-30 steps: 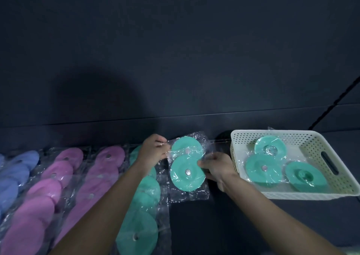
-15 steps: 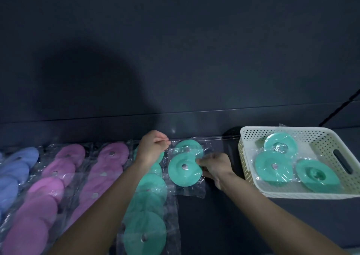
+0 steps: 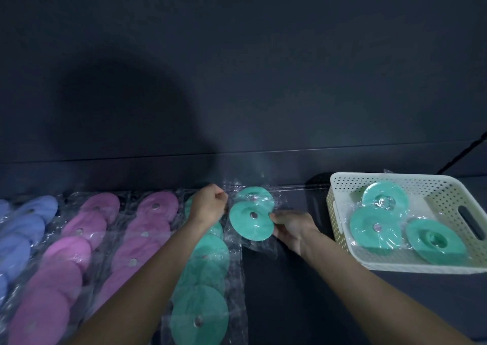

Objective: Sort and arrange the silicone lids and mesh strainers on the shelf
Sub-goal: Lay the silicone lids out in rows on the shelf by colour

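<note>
left hand (image 3: 208, 207) pinches bag corner, centre frame | right hand (image 3: 292, 226) pinches teal lid pack (image 3: 250, 220) right edge | white basket (image 3: 342, 186) right, teal lids inside | pink, blue rows lower left

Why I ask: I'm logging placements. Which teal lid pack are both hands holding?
The bagged teal pair between the teal row and the basket; the others lie untouched.

Two hands (image 3: 208, 207) (image 3: 295, 228), one basket (image 3: 421, 267)

teal lids (image 3: 251, 220), pink lids (image 3: 89, 223) — white basket (image 3: 340, 186)
</note>
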`<state>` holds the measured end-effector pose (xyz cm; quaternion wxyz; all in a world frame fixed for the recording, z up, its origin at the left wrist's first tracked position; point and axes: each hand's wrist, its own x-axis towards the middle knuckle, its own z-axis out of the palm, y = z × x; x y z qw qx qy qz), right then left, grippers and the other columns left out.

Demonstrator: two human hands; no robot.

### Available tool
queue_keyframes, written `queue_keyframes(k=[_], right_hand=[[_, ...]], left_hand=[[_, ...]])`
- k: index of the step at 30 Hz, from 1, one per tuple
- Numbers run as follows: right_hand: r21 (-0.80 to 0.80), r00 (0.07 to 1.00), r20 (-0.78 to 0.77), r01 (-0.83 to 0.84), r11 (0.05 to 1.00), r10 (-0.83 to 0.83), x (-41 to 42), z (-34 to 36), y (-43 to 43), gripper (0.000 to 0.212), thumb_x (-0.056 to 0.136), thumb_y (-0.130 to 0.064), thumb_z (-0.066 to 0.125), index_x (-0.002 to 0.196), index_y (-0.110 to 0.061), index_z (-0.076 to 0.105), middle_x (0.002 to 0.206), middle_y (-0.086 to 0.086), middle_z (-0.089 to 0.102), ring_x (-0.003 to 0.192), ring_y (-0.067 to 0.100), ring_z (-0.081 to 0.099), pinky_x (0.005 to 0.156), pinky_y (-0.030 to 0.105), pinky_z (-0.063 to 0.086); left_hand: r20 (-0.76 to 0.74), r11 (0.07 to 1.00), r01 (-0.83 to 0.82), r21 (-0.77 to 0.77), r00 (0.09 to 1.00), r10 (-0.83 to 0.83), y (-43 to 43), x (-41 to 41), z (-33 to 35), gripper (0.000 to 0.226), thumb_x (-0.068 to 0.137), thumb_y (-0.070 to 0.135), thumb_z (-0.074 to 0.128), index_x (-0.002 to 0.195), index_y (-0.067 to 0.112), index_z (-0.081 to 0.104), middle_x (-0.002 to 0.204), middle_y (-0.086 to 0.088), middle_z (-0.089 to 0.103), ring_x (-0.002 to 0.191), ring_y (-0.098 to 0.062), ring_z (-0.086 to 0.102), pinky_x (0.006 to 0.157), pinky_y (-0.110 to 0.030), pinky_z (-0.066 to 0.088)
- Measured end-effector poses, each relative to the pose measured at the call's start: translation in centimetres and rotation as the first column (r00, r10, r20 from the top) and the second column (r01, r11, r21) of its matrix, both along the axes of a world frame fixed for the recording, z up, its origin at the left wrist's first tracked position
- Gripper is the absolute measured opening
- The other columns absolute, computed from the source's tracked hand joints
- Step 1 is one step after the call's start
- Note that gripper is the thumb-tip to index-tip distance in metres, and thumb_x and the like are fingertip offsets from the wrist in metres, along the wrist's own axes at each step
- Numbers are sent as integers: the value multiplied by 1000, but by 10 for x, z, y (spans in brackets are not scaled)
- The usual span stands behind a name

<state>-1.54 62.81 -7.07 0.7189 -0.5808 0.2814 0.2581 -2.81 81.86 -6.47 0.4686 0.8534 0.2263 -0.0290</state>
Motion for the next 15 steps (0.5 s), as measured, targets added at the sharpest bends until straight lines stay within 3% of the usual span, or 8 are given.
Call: queue_keyframes(k=[3, 6, 8, 10, 13, 15], right_hand=[[-116, 994, 90, -48, 992, 59, 2, -5, 0, 17, 79, 8, 69, 77, -2, 56, 83, 16, 65, 76, 29, 66, 65, 36, 58], [-307, 958, 197, -140, 941, 207, 1, -6, 1, 34, 66, -1, 81, 90, -4, 57, 89, 13, 67, 85, 30, 68, 74, 42, 59], [-465, 918, 250, -165, 870, 308, -2, -4, -3, 52, 61, -5, 83, 101, -10, 50, 95, 6, 64, 90, 23, 65, 73, 32, 55], [-610, 886, 279, -135, 781, 371, -6, -1, -10, 59, 61, -5, 81, 107, -13, 45, 101, 6, 58, 92, 22, 60, 71, 27, 48], [-705, 852, 257, -158, 691, 457, -9, 0, -19, 44, 64, -4, 78, 101, -11, 54, 99, 9, 60, 89, 23, 60, 71, 30, 49], [-745, 815, 238, -195, 638, 528, -10, 0, -22, 33, 67, -1, 73, 98, -9, 64, 96, 9, 66, 91, 25, 61, 75, 32, 52]], left_hand=[[8, 1000, -3, -25, 1000, 3, -1, -1, -2, 23, 92, 3, 51, 74, 15, 59, 84, -12, 68, 82, -27, 68, 82, -48, 55], [29, 994, 61, 86, 998, -64, -5, -5, 2, 16, 92, 5, 52, 83, 6, 65, 84, -8, 68, 80, -24, 64, 74, -30, 51], [38, 970, 153, 189, 986, -163, -7, -10, 3, 14, 90, 9, 58, 82, 5, 68, 78, -4, 65, 74, -18, 58, 65, -25, 39], [2, 921, 274, 277, 958, -286, -8, -15, 0, 16, 87, 14, 63, 73, 5, 65, 73, -4, 62, 70, -20, 57, 64, -28, 38], [-65, 825, 405, 393, 908, -415, -10, -22, -3, 21, 86, 21, 65, 86, 0, 67, 96, -9, 66, 92, -24, 61, 85, -35, 47], [-59, 803, 413, 430, 900, -431, -13, -27, 0, 27, 89, 23, 63, 103, 0, 67, 118, -10, 63, 112, -23, 56, 101, -31, 40]])
